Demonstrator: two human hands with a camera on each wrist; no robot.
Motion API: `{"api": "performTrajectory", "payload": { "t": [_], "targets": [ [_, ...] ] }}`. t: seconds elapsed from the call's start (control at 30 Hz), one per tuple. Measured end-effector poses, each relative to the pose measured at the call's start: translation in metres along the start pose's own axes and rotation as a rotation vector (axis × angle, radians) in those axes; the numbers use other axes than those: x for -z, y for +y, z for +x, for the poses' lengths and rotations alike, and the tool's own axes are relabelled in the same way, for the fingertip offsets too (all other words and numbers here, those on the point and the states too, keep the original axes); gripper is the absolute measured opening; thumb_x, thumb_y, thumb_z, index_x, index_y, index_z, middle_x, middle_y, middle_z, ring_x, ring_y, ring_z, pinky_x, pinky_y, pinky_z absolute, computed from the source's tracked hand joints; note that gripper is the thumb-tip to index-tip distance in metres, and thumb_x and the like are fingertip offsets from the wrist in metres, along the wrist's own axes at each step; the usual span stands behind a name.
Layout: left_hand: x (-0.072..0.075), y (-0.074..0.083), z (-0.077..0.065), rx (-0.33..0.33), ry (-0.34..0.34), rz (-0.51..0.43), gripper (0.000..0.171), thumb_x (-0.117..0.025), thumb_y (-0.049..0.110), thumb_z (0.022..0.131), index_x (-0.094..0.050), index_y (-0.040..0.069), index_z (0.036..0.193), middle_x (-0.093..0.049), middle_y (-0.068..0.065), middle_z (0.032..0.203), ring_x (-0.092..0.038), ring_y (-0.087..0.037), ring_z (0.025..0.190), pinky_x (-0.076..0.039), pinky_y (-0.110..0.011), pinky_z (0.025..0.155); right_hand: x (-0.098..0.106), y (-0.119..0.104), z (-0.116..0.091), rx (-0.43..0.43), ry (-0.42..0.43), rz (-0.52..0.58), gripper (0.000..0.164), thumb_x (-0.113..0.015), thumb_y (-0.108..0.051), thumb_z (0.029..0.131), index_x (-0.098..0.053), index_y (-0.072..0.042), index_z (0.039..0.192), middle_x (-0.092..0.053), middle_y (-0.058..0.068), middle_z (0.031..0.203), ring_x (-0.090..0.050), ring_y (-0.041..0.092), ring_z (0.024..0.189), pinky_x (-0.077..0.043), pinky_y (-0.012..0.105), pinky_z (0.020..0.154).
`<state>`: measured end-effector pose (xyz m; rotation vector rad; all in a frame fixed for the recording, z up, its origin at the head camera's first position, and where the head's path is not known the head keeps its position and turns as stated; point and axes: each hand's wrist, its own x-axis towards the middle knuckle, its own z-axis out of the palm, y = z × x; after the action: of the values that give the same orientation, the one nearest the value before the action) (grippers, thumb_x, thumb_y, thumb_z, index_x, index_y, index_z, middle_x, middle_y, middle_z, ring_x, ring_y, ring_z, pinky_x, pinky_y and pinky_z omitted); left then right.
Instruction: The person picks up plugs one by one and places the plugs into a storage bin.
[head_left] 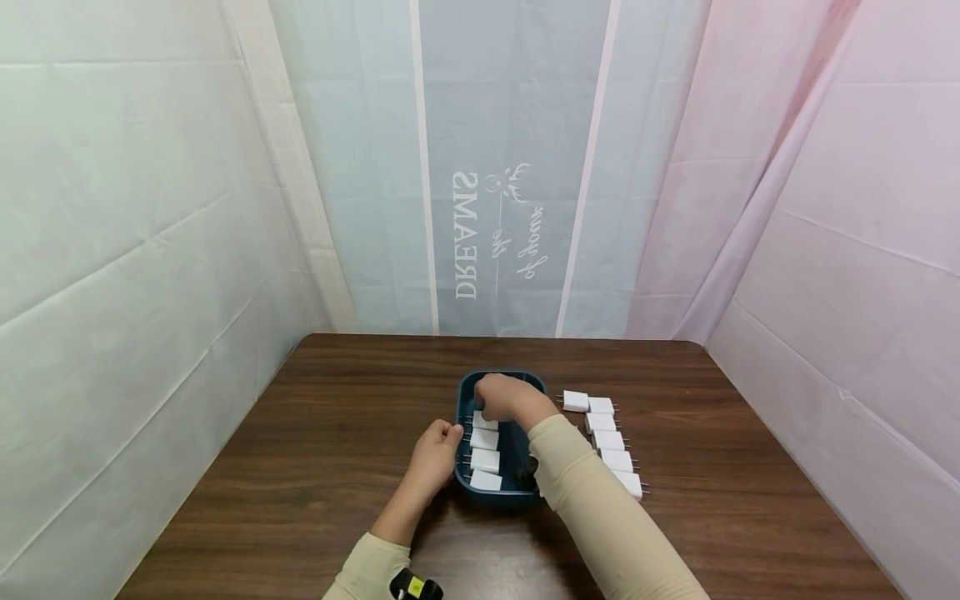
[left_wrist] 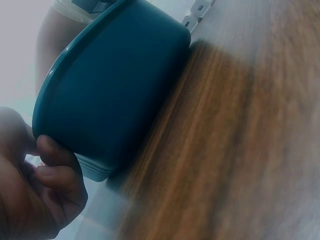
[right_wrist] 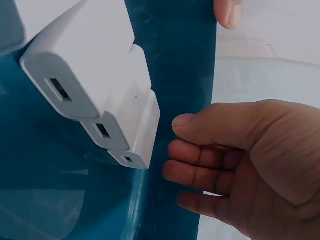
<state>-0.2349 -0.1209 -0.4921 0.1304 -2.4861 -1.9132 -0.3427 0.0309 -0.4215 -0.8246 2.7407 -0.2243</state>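
White chargers (head_left: pixel 485 461) sit just beside our right hand (head_left: pixel 512 398), nearest its fingers (right_wrist: pixel 180 172) at the row's far end. Those fingers are loosely curled, a bit apart from the thumb, and we can't see anything in them. Our left hand (head_left: pixel 435 457) pinches the left rim of the blue bin (head_left: pixel 513 442), fingers curled in. Inside the bin we've got four chargers lined up along the left side. More chargers (head_left: pixel 617 461) lie to its right on the brown table (head_left: pixel 337 433).
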Motion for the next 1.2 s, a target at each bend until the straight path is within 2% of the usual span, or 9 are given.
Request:
{"api": "performTrajectory", "payload": {
  "t": [0.17,0.33,0.47,0.83,1.2],
  "targets": [
    [-0.001,0.000,0.000,-0.001,0.000,0.001,0.028,-0.046,0.029,0.110,-0.055,0.003,0.105,-0.047,-0.004,0.071,-0.045,-0.016,0.047,-0.038,-0.026,0.042,0.003,0.000,-0.004,0.027,0.036,-0.032,0.026,-0.069,-0.015,0.098,-0.071,-0.011,0.123,-0.066,0.005,0.119,-0.064,0.018,0.096,-0.056,0.035,0.081],
    [-0.001,0.000,-0.001,-0.002,0.007,0.000,0.028,-0.047,0.028,0.110,-0.055,0.002,0.105,-0.045,-0.004,0.069,-0.044,-0.015,0.046,-0.038,-0.026,0.042,0.008,-0.002,-0.008,0.058,0.106,-0.081,0.031,-0.072,-0.016,0.096,-0.071,-0.010,0.126,-0.065,0.007,0.124,-0.066,0.021,0.107,-0.057,0.038,0.090],
    [-0.002,0.001,-0.001,-0.003,0.011,0.000,0.027,-0.047,0.028,0.110,-0.054,0.002,0.104,-0.045,-0.004,0.068,-0.044,-0.015,0.046,-0.037,-0.025,0.042,0.013,-0.005,-0.012,0.069,0.151,-0.109,0.032,-0.073,-0.018,0.096,-0.071,-0.011,0.127,-0.065,0.006,0.123,-0.066,0.021,0.110,-0.057,0.038,0.094],
    [-0.001,0.002,-0.003,0.001,0.015,0.000,0.027,-0.047,0.027,0.110,-0.055,0.001,0.105,-0.046,-0.004,0.067,-0.043,-0.016,0.045,-0.037,-0.026,0.042,0.028,-0.006,-0.025,0.085,0.184,-0.141,0.036,-0.072,-0.019,0.096,-0.068,-0.011,0.131,-0.064,0.006,0.127,-0.065,0.021,0.113,-0.056,0.038,0.095],
    [-0.002,0.003,-0.002,0.018,0.008,0.005,0.028,-0.046,0.028,0.110,-0.055,0.002,0.107,-0.047,-0.005,0.069,-0.044,-0.017,0.047,-0.038,-0.027,0.043,0.031,0.006,-0.033,0.067,0.208,-0.147,0.035,-0.073,-0.018,0.095,-0.069,-0.008,0.129,-0.064,0.007,0.123,-0.066,0.023,0.110,-0.056,0.039,0.093]
  ]
}}
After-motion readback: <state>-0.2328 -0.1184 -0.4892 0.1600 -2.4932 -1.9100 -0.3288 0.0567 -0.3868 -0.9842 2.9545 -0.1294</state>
